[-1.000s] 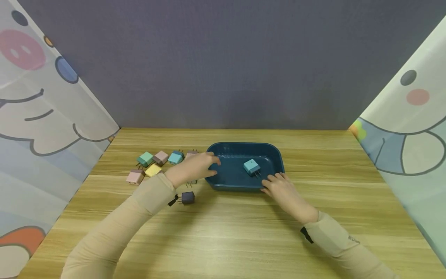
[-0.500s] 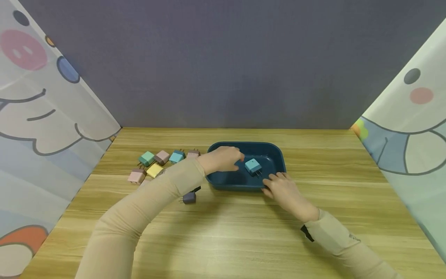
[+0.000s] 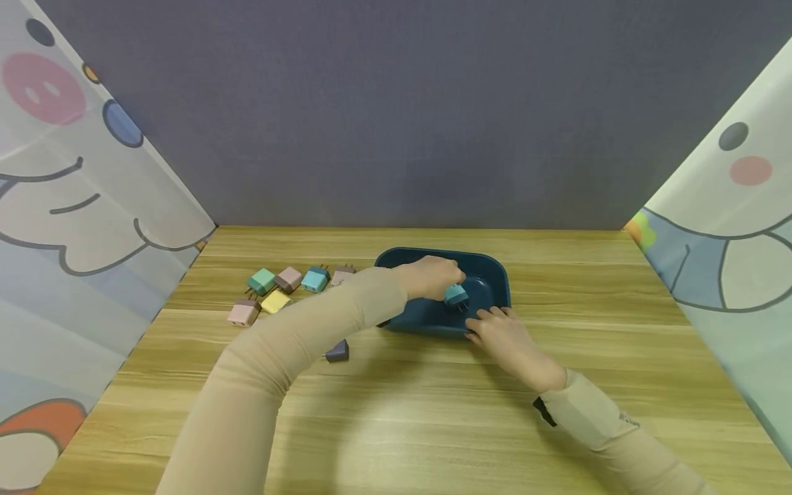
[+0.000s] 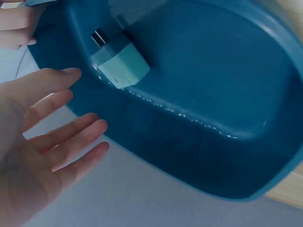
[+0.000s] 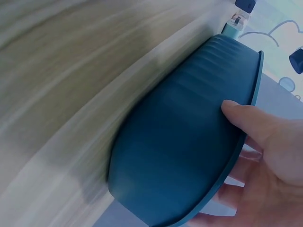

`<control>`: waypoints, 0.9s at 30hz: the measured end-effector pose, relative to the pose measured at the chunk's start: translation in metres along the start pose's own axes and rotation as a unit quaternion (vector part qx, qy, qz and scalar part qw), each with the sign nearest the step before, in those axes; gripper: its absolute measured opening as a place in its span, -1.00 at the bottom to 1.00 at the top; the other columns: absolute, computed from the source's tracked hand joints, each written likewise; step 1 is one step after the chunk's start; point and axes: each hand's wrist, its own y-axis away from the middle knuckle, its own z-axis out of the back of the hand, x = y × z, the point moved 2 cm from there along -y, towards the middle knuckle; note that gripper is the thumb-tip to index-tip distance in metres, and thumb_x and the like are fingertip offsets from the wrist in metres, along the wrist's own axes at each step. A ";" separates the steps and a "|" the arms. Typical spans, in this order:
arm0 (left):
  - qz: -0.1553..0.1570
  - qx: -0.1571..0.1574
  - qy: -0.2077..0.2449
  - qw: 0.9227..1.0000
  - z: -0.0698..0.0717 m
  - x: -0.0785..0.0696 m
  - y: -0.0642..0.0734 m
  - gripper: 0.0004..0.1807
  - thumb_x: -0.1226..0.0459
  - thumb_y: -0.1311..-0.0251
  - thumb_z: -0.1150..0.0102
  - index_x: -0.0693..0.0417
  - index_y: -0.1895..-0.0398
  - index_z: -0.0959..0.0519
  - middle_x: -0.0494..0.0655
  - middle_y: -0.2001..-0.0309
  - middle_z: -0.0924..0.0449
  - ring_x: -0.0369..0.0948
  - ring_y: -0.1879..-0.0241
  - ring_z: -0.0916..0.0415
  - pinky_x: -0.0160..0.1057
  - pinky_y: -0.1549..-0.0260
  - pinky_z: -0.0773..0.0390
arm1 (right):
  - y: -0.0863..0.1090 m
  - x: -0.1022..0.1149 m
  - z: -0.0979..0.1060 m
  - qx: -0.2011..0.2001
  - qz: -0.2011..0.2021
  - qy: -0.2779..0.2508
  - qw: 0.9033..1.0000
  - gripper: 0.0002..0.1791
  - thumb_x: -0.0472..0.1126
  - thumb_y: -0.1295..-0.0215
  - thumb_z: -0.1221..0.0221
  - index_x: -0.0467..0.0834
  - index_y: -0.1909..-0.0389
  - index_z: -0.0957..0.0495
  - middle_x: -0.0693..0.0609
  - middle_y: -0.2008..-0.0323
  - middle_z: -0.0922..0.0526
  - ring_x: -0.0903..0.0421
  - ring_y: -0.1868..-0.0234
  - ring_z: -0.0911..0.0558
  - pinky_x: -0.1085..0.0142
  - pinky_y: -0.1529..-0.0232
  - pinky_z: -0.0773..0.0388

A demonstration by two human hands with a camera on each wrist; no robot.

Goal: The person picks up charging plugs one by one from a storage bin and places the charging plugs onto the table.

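Observation:
A dark blue plastic basin (image 3: 490,278) stands on the wooden table, with one light-blue plug charger (image 4: 124,66) lying inside it, its metal prongs showing. My left hand (image 3: 432,276) reaches over the basin and partly covers the charger in the head view. In the left wrist view its fingers are spread and loosely bent, with a gap between them and the charger. My right hand (image 3: 510,349) grips the basin's near right corner. The right wrist view shows the thumb (image 5: 239,113) against the outer wall and the other fingers over the rim.
Left of the basin lie several plug chargers, among them a green one (image 3: 261,281), a yellow one (image 3: 275,301), a pink one (image 3: 244,313) and a blue one (image 3: 315,278). A dark charger (image 3: 337,351) sits nearer, partly behind the left sleeve. A grey panel (image 3: 396,124) rises behind the table.
My left hand has moved right from the basin's left rim to the charger inside. The basin's left end has shifted slightly to the right. My right hand has stayed on its corner.

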 end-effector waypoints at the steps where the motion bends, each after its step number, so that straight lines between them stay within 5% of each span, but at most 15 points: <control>1: -0.001 0.002 0.001 1.000 0.000 -0.001 -0.003 -0.54 0.31 -0.09 -0.15 0.02 -0.12 -0.41 -0.09 -0.06 -0.42 -0.21 -0.03 -0.36 -0.37 0.08 -0.42 | 0.000 0.000 0.000 0.002 0.001 -0.001 1.000 -0.88 -0.12 0.01 -0.27 -0.07 0.49 -0.56 0.04 0.53 -0.52 0.03 0.47 -0.48 0.08 0.29 -0.47; 8: 0.004 0.025 0.024 0.999 -0.002 -0.008 -0.014 -0.53 0.31 -0.09 -0.14 -0.03 -0.13 -0.41 -0.10 -0.11 -0.37 -0.21 -0.06 -0.34 -0.37 0.08 -0.42 | -0.001 -0.001 0.000 0.019 0.007 -0.004 1.000 -0.89 -0.12 -0.01 -0.25 -0.07 0.46 -0.58 0.04 0.51 -0.53 0.03 0.47 -0.49 0.07 0.30 -0.48; 15: -0.002 0.044 -0.005 0.999 -0.005 -0.009 -0.023 -0.56 0.31 -0.10 -0.13 -0.03 -0.10 -0.42 -0.13 -0.06 -0.41 -0.23 0.00 -0.38 -0.39 0.10 -0.42 | -0.001 -0.005 0.000 0.050 0.025 -0.004 0.998 -0.89 -0.13 -0.03 -0.23 -0.06 0.43 -0.58 0.04 0.47 -0.54 0.03 0.45 -0.50 0.07 0.31 -0.48; 27: -0.007 0.068 -0.047 0.997 -0.012 -0.015 -0.036 -0.55 0.35 -0.14 -0.08 -0.04 -0.14 -0.37 -0.12 -0.06 -0.40 -0.23 0.05 -0.38 -0.37 0.12 -0.40 | 0.001 -0.007 0.000 0.046 0.040 -0.001 0.998 -0.91 -0.12 -0.03 -0.23 -0.05 0.48 -0.57 0.05 0.52 -0.52 0.04 0.49 -0.51 0.10 0.40 -0.49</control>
